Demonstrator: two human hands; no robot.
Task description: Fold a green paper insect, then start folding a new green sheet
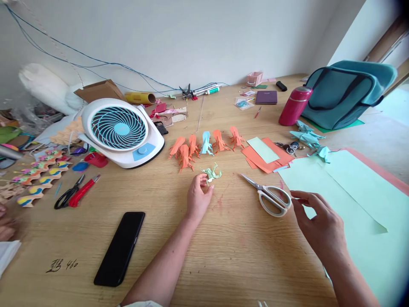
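My left hand [198, 198] pinches a pale green origami insect [211, 174] just above the wooden table. Thin folded legs stick out past my fingertips. Over on the right, my right hand [321, 219] has its thumb and index finger together at the handle edge of white-handled scissors [274, 200]. The scissors lie on the table with their blades pointing to the far left. Behind the green insect stand several orange origami insects [184, 157] and a light blue origami insect [206, 143] among them.
A white fan [119, 132] stands at the left, and a black phone [119, 249] lies in front. Orange paper sheets [283, 154], large pale green paper [361, 200], a pink bottle [295, 106] and a teal bag [343, 94] are at the right. Another person's hand [5, 224] shows at the left edge.
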